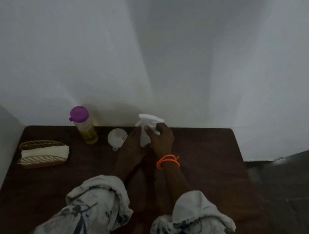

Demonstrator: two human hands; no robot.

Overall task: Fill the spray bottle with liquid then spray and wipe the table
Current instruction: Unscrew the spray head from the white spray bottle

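- Head view: a dark brown wooden table filled the lower half of the frame, pushed into a corner of plain white walls; a grey floor showed at 3 o'clock.
- The light was dim, and the tabletop's grain was hard to make out.
- At 10 o'clock from the hands, near the wall, stood a clear plastic bottle with a purple cap, upright, holding yellowish liquid in its lower part.
- Just beside it, between that bottle and the hands, a small white funnel lay on the table.
- At 9 o'clock, near the table's left edge, a woven wicker basket held a folded white cloth.
- The white plastic spray bottle with a trigger head stood at 12 o'clock by the back wall, its contents not visible.
- The left hand wrapped the bottle's body low down.
- The right hand, an orange cord bracelet at its wrist, curled its fingers round the trigger head.
- Rolled patterned white sleeves covered both forearms.
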